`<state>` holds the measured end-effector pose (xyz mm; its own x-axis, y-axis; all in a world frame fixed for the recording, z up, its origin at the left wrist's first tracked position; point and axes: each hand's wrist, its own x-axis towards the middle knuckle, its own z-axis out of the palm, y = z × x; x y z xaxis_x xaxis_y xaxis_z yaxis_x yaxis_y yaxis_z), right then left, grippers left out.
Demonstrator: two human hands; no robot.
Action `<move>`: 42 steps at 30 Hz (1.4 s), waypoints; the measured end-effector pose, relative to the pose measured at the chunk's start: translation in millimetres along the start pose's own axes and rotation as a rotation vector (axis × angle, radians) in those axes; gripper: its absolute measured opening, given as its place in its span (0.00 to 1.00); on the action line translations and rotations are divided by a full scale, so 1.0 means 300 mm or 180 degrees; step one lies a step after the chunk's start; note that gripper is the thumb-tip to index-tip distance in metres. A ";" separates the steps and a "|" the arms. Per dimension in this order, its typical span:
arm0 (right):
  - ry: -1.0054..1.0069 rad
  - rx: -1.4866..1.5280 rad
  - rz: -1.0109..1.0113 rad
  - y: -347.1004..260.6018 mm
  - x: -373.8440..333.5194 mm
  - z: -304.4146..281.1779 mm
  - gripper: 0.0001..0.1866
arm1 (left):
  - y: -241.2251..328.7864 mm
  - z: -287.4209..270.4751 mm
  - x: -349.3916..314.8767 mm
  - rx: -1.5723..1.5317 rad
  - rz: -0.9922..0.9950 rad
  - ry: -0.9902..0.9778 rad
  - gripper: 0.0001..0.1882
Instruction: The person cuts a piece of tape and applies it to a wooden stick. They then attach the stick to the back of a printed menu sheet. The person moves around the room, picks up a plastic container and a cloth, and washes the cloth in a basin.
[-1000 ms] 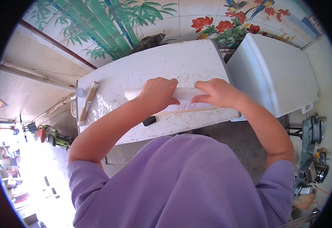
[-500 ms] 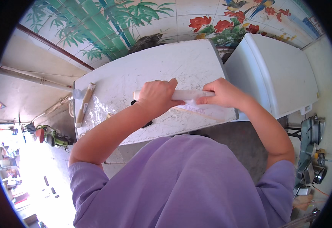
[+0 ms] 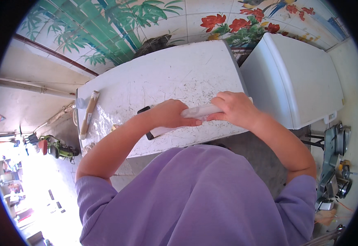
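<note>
A person in a purple T-shirt [image 3: 199,192], seen from above through a wide round lens, stands at the near edge of a white worktop [image 3: 175,65] whose surface is marked with dark scratches and specks. Both bare forearms reach in from the near side, elbows spread wide, and the hands meet over the right part of the worktop, close to its near edge. Between them is a white roll [image 3: 203,110], slim and tube-shaped, lying crosswise with its right end tilted slightly toward the far side. The left hand [image 3: 171,115] has its fingers clamped on the roll's left end, the thumb along the near side and pointing right. The right hand [image 3: 237,108] has its fingers clamped around the roll further right, knuckles on the far side and thumb on the near side; a little of the roll shows beyond it. A short stretch is visible between the two hands

Partly hidden by the left forearm is a black object [image 3: 143,110], its kind unclear. At the worktop's left end lies a long brown tube [image 3: 89,115], pointing from near to far, with crinkled clear plastic [image 3: 107,117] just beside it on the right. Right of the worktop stands a white appliance [image 3: 310,78] with a rounded edge. Behind, on the far side, a tiled wall [image 3: 205,8] carries painted green bamboo on the left and red flowers with birds on the right
</note>
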<state>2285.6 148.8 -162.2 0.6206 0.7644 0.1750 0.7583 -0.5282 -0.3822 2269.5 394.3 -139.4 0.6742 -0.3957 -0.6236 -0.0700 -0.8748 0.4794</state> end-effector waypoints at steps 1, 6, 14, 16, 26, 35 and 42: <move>-0.0190 -0.0050 0.0163 -0.019 0.004 -0.001 0.25 | -0.012 -0.008 0.008 -0.0274 -0.0150 -0.0388 0.28; -0.1468 0.0483 0.1225 0.005 0.030 -0.023 0.26 | -0.074 0.129 0.028 0.0739 0.0846 0.1785 0.28; -0.0238 -0.0256 0.0046 0.038 -0.063 0.125 0.24 | -0.095 0.135 0.046 -0.0214 0.0270 -0.0083 0.32; -0.0897 0.0063 0.0519 0.055 -0.058 0.117 0.24 | -0.127 0.233 0.059 0.0674 0.0724 0.1008 0.27; -0.0946 -0.0255 -0.0298 0.076 -0.101 0.222 0.23 | -0.160 0.324 0.137 -0.0894 0.0380 -0.0139 0.25; -0.1852 -0.0249 0.0377 0.274 -0.131 0.493 0.15 | -0.209 0.557 0.316 -0.0424 -0.0038 0.0507 0.27; -0.1006 -0.0862 -0.0542 0.413 -0.104 0.589 0.23 | -0.192 0.631 0.373 -0.0121 -0.0355 0.0980 0.28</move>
<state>2324.9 125.0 -375.5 0.4227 0.9021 -0.0871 0.8955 -0.4305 -0.1133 2209.9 347.3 -353.6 0.8672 -0.1897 -0.4604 0.0405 -0.8946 0.4450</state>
